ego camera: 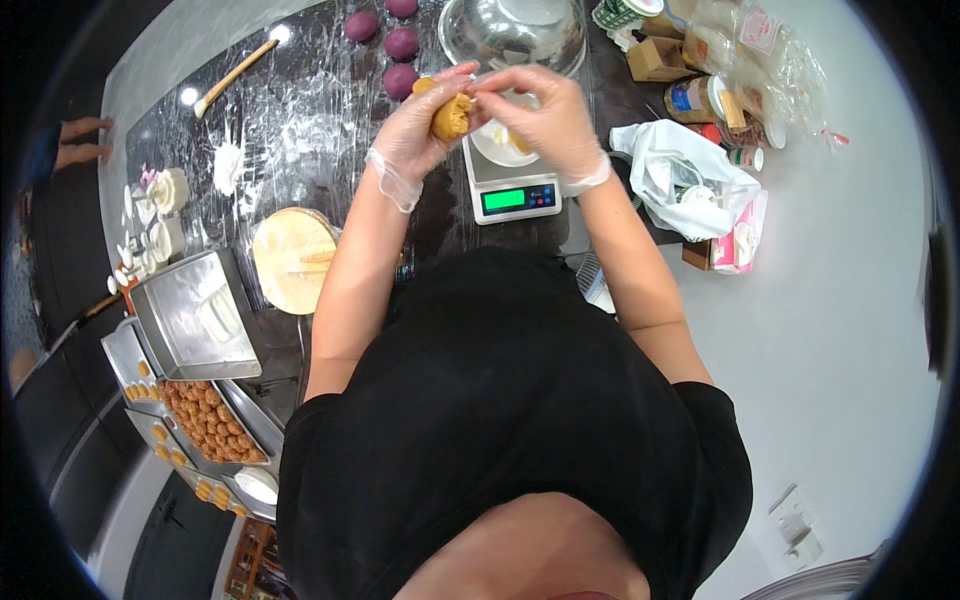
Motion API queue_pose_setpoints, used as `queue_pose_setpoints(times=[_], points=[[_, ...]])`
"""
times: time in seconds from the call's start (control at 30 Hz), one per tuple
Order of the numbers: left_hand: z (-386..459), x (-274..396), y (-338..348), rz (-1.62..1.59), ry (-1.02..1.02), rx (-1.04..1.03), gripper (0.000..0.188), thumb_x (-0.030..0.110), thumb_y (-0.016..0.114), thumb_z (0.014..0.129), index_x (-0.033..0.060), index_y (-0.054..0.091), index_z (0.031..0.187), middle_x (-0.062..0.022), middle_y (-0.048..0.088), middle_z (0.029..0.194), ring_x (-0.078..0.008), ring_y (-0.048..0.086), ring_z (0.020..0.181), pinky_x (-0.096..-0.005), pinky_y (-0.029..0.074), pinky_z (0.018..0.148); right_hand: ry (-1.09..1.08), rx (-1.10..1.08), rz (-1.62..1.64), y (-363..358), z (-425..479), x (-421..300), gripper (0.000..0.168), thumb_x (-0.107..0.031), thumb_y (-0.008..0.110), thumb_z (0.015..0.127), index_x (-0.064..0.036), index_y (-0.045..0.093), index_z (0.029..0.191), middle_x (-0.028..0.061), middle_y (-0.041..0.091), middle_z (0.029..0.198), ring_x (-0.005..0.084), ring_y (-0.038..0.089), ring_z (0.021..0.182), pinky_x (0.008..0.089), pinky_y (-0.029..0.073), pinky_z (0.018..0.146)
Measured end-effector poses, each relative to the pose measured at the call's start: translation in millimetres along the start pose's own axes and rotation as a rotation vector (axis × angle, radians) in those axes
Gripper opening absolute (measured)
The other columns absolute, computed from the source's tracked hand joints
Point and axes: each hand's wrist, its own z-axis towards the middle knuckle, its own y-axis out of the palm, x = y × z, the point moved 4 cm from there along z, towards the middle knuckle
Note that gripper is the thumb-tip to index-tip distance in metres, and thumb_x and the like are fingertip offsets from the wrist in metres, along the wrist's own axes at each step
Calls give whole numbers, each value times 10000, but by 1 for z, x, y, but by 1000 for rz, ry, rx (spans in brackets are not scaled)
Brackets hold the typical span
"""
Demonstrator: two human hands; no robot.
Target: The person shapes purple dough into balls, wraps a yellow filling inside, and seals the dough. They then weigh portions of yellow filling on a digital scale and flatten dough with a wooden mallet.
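My left hand (424, 120), in a clear plastic glove, is closed around a lump of yellow dough (452, 118) with a rough, torn end. Close beside it, my gloved right hand (541, 112) has its thumb and fingertips drawn together at the dough; whether a bit is pinched between them cannot be made out. Under my right hand a white bowl (491, 146) rests on a digital kitchen scale (517, 196) with a lit green display. Some yellow dough (519, 142) shows in the bowl, partly hidden by that hand. Several purple dough balls (401, 43) sit beyond my left hand.
A large metal bowl (517, 30) stands at the back. Leftward lie a pastry brush (236, 75), a flour pile (229, 169), round wooden boards (289, 259), plastic moulds (169, 191) and a metal pan (240, 300). On the right are jars (690, 97) and a white plastic bag (660, 165).
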Motion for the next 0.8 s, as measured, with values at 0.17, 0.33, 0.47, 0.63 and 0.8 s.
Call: queue_pose_setpoints(times=[0.17,0.33,0.47,0.63,0.8], points=[[-13,11,-43,-134,14,67,320,233,629,895,76,564,1166,-8,569,736,-124,550,593,-248,445,494,187,197,-12,-40,0,26,131,-145,704,774,-41,689,854,58,678,835,153,620,722,256,469,669],[-46,18,-58,103,153,315,410,492,538,914,165,406,705,19,430,585,-118,421,467,-261,263,409,168,139,-256,-52,-23,41,128,-147,691,776,-43,686,851,87,652,795,193,621,730,296,482,683],[-59,6,-87,-37,115,314,382,485,468,948,137,518,799,-14,519,679,-141,519,596,-253,395,506,108,2,-445,-44,-26,46,190,-218,684,760,-75,688,885,102,637,838,272,626,806,359,496,737],[-70,-1,-100,-131,80,335,407,403,403,979,32,538,1077,-144,591,1006,-271,604,889,-347,508,707,86,-243,-629,-17,-25,47,257,-184,663,721,-115,670,968,106,625,905,312,623,860,398,509,746],[-76,-1,-103,-137,75,307,391,340,394,982,3,506,1146,-196,571,1110,-326,595,1001,-382,518,809,24,-440,-1010,31,-35,69,255,-132,644,710,-69,589,951,136,584,876,277,645,776,380,518,628]])
